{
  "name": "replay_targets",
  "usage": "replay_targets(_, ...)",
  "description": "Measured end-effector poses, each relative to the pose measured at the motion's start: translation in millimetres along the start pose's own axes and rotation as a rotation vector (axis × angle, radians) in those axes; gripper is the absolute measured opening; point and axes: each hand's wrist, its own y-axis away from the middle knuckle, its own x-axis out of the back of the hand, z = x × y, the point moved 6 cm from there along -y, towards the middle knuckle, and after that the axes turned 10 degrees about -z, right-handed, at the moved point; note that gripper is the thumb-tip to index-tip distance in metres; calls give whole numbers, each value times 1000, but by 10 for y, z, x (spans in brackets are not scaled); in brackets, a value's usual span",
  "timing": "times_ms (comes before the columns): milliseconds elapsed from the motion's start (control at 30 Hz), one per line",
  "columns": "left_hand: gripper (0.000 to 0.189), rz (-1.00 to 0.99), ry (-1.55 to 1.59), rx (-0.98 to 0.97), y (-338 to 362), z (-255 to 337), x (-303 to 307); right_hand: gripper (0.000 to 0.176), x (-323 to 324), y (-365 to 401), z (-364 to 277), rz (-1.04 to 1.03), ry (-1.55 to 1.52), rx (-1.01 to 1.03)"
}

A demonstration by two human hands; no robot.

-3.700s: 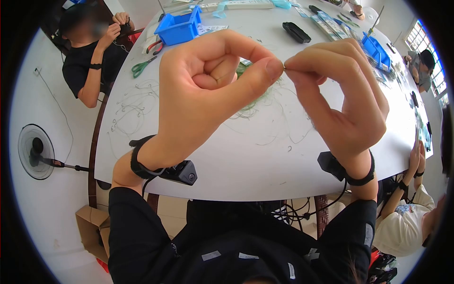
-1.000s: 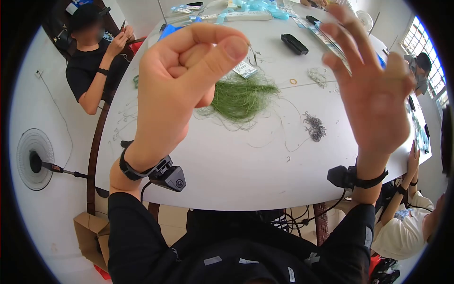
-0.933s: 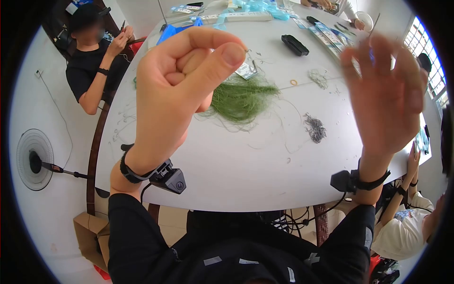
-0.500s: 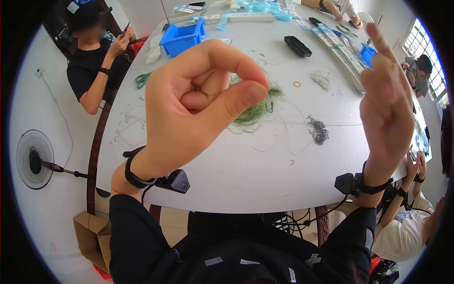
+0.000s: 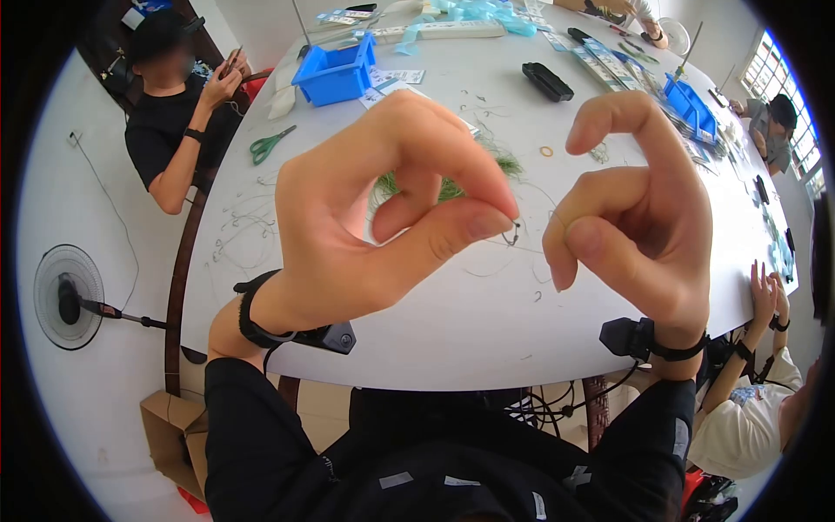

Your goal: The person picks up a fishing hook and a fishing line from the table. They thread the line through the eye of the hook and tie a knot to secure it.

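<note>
My left hand (image 5: 383, 209) is raised over the table, its thumb and forefinger pinched on a small dark fish hook (image 5: 514, 233) that sticks out below the fingertips. Right of it, my right hand (image 5: 644, 204) has its thumb pressed against the middle finger, with the forefinger raised and curled. A thin fishing line shows only faintly at those right fingers. Behind my left hand lies a bundle of green fishing line (image 5: 450, 189), partly covered by the fingers. My right hand hides the pile of small grey hooks.
Green scissors (image 5: 272, 145), a blue bin (image 5: 337, 71), a black tray (image 5: 548, 82) and a yellowish ring (image 5: 546, 151) are on the white table (image 5: 417, 339). Another blue bin (image 5: 690, 108) stands at right. Loose line pieces (image 5: 243, 226) lie at left. Other people sit around the table.
My right hand has come down and left, closer to my left hand, its forefinger now curled. My left hand has shifted slightly right, and the hook now shows at its fingertips.
</note>
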Motion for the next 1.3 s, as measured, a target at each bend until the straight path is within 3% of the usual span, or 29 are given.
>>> replay_targets(200,18,65,-282,-274,-30,133,14,32,20,26,9,12,57,-132)
replay_targets(600,22,56,-641,-394,-1,260,-36,26,9,78,6,68,155,-149)
replay_targets(1133,24,20,-603,-431,-16,243,-78,23,2,105,-11,54,278,-178)
replay_targets(1300,13,48,-189,-218,-1,112,-74,17,17,3,38,14,338,-39)
